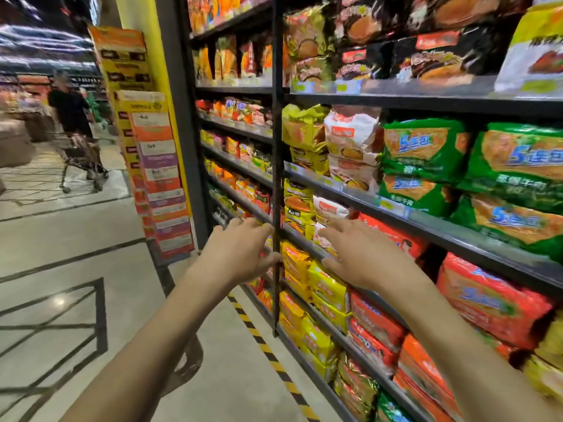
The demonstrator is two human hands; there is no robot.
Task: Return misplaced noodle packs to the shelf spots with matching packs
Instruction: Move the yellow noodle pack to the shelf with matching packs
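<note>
Noodle packs (423, 153) fill shelves; two empty hands (240, 251) (362, 257) reach.

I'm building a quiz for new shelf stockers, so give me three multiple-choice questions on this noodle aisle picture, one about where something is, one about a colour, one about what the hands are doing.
1. Where is the shopping cart?
A. Far left, down the aisle
B. Right beside the shelves
C. Behind the green packs

2. What colour are the big packs on the right of the middle shelf, beside the white packs?
A. Blue
B. Green
C. Black

3. What state are the left hand and the right hand in?
A. Each grips a pack
B. Both are fists
C. Both open, holding nothing

Answers: 1 A, the cart stands on the floor at far left. 2 B, their wrappers are green with orange panels. 3 C, fingers are spread toward the shelf with no pack in them.
</note>
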